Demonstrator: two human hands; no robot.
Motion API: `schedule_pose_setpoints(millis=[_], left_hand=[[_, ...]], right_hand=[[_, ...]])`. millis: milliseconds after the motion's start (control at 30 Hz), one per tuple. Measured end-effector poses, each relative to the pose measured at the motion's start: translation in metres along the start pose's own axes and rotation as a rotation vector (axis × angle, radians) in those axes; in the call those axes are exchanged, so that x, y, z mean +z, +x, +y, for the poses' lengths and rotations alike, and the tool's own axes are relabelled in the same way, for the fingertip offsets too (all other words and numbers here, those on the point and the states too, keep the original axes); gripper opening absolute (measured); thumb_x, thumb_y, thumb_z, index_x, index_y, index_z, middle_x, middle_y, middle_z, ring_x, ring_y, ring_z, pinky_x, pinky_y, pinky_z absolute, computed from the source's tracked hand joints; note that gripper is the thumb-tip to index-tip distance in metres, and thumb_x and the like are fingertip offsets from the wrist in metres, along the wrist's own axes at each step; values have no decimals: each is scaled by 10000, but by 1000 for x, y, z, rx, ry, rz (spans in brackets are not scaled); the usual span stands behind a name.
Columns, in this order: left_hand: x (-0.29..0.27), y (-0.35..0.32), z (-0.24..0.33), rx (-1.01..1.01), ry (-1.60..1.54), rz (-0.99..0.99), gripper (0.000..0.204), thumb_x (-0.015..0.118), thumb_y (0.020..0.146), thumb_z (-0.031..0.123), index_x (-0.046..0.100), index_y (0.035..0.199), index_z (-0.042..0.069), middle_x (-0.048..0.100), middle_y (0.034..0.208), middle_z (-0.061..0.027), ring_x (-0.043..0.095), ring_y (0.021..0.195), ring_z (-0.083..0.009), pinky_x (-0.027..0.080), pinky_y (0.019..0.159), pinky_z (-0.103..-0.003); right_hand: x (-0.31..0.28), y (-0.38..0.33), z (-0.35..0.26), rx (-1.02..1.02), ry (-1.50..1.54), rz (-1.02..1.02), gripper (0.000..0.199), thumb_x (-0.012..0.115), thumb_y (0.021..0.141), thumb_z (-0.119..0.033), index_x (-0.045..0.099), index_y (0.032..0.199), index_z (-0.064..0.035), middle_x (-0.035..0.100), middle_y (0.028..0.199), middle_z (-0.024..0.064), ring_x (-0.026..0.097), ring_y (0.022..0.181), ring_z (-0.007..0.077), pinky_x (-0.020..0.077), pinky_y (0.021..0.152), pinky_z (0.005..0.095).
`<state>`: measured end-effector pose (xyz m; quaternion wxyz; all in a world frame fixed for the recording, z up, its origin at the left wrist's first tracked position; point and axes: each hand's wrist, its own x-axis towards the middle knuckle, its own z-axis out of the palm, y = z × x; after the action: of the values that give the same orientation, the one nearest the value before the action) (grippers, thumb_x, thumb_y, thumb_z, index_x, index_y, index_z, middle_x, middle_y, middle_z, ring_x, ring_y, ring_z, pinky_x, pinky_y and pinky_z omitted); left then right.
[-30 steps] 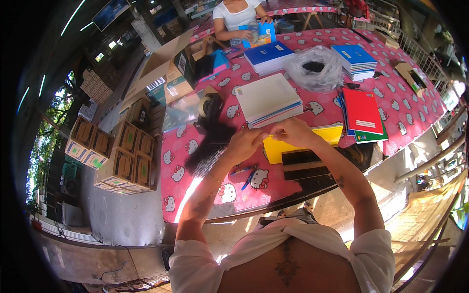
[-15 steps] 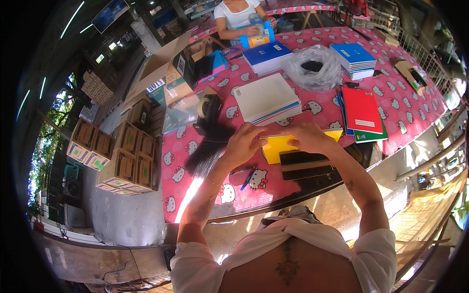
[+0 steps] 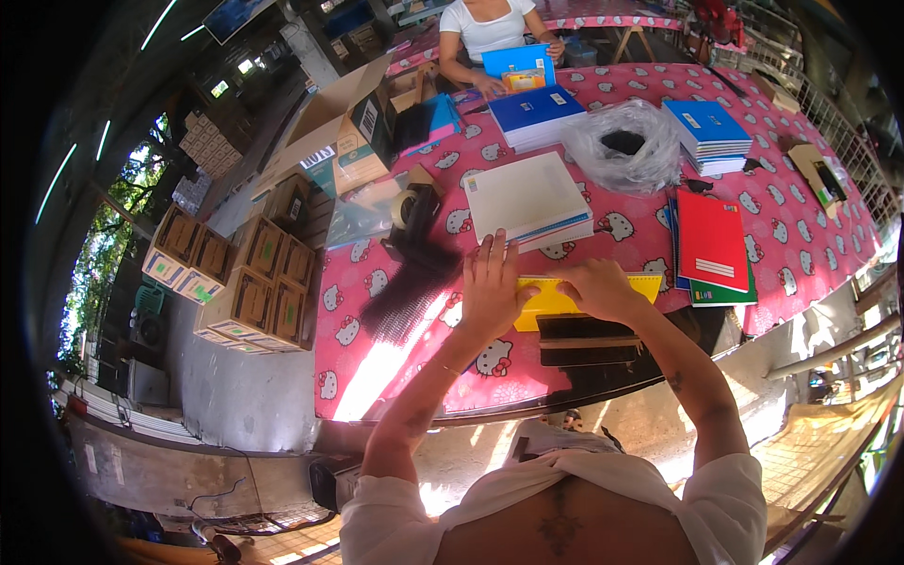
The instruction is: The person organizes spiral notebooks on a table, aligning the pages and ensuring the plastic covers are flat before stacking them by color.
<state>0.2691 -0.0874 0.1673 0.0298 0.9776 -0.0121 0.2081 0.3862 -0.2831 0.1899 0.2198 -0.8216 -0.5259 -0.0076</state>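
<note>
A yellow notebook (image 3: 548, 302) stands tilted at the table's near side, against a dark block with a brown ledge (image 3: 589, 357). My left hand (image 3: 492, 287) lies at its left end with fingers stretched out and apart, the thumb touching the yellow cover. Over the notebook's upper edge, my right hand (image 3: 600, 292) is closed, its thumb on the near face and its other fingers partly hidden. Just beyond my hands sits a stack of pale-covered notebooks (image 3: 527, 193). Red (image 3: 711, 235) and green notebooks (image 3: 725, 294) lie overlapped to the right.
Blue notebook stacks (image 3: 535, 108) (image 3: 708, 132) flank a clear plastic bag (image 3: 626, 141). A tape dispenser (image 3: 411, 212) and dark mesh (image 3: 405, 297) lie left, near an open carton (image 3: 353, 141). A person (image 3: 490, 33) across the pink table (image 3: 800, 231) handles a blue pack. Boxes (image 3: 268, 273) stand beside the table.
My left hand has gone from bent fingers at the notebook's edge to flat, outstretched fingers. My right hand stays on the notebook. The person opposite has lowered one hand from the blue pack.
</note>
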Motion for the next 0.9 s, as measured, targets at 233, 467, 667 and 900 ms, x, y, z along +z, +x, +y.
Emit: schedule_pose_setpoints(millis=[233, 467, 667, 900], left_hand=[[40, -28, 15, -148, 8, 127, 824, 469, 986, 529, 268, 1526, -60, 219, 1597, -303, 155, 1509, -461, 96, 1164, -674], [65, -54, 31, 43, -44, 9, 824, 482, 978, 534, 299, 1511, -67, 273, 1580, -298, 217, 1489, -462, 183, 1159, -659], [81, -62, 30, 120, 5, 151, 779, 448, 1002, 516, 336, 1479, -90, 288, 1557, -325, 249, 1475, -465, 199, 1170, -631], [52, -22, 28, 57, 3, 194, 779, 386, 1030, 495, 278, 1485, -127, 259, 1548, -366, 219, 1476, -496, 133, 1183, -639]], right_hand=[[7, -5, 7, 14, 10, 37, 260, 659, 898, -224, 722, 1151, -218, 726, 823, 126, 713, 763, 322, 560, 693, 488], [3, 1, 6, 12, 13, 32, 252, 662, 897, -225, 721, 1141, -212, 725, 822, 126, 713, 766, 333, 560, 693, 487], [9, -6, 4, -9, 53, 57, 282, 667, 897, -230, 702, 1175, -198, 725, 840, 131, 713, 778, 341, 561, 693, 490], [8, -4, 7, -39, 64, 74, 461, 683, 892, -234, 584, 1337, -168, 710, 816, 153, 697, 759, 369, 553, 679, 508]])
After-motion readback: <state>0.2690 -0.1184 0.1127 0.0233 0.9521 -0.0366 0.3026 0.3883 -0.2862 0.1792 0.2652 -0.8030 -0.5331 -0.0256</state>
